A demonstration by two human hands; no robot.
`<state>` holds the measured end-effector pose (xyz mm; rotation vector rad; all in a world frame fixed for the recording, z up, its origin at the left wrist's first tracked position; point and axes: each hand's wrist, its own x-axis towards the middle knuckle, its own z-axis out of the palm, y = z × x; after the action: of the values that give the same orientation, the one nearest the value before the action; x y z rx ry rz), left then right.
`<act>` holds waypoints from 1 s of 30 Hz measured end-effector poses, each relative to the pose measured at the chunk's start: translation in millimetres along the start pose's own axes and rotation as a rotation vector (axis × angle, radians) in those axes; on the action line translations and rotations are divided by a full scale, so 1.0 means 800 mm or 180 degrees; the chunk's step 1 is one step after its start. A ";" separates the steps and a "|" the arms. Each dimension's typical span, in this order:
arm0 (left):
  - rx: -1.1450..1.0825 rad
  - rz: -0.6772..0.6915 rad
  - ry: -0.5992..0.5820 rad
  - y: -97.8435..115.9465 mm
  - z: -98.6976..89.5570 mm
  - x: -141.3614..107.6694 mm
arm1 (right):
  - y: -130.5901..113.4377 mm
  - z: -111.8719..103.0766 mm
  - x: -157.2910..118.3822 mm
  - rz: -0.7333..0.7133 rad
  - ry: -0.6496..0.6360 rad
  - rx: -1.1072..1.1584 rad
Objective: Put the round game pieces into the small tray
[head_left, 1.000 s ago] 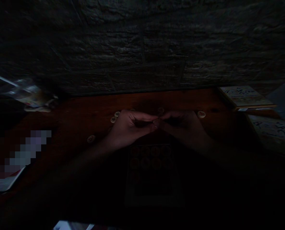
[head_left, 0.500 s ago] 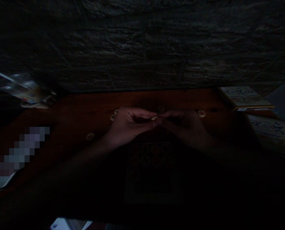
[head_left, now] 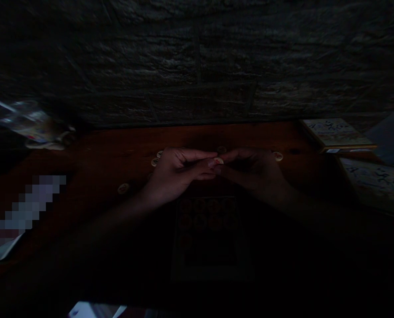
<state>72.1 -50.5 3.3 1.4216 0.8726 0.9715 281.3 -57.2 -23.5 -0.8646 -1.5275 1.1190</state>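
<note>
Between the fingertips of both hands is a round xiangqi piece [head_left: 219, 161] with a red character on its face. My left hand [head_left: 180, 170] pinches it from the left, thumb on the face. My right hand [head_left: 253, 172] grips its right side with thumb and index finger. Below them, in deep shadow, lies a box tray [head_left: 213, 271] with rows of round pieces at its far end. One loose piece [head_left: 221, 149] rests just beyond the fingertips. Another loose piece [head_left: 277, 156] lies right of my right hand, and several lie by my left wrist.
A dark brick wall [head_left: 197, 62] closes off the wooden table [head_left: 124, 141] at the back. A clear plastic cup with a straw [head_left: 34, 126] stands at far left. Two decorated box lids or boxes, one farther back [head_left: 339, 132] and one nearer [head_left: 376, 183], lie at right.
The piece between my fingers has turned from nearly edge-on to showing its red-marked face. My left thumb has shifted onto it. The hands stay in about the same place.
</note>
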 end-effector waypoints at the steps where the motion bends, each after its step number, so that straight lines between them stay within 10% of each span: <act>1: 0.0019 0.0020 0.0006 -0.001 0.000 0.000 | 0.000 0.000 0.000 -0.0028 0.0026 -0.0013; 17: 0.0712 0.0821 0.0045 -0.005 0.003 -0.002 | -0.003 0.002 0.001 -0.0146 0.0046 -0.0048; 30: 0.0272 0.0251 0.0077 0.002 0.005 -0.006 | -0.009 0.002 0.000 -0.0199 0.0066 -0.0350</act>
<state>74.4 -56.3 4.3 1.5292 0.8906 1.0229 280.2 -59.7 -16.5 -0.8935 -1.6001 0.9855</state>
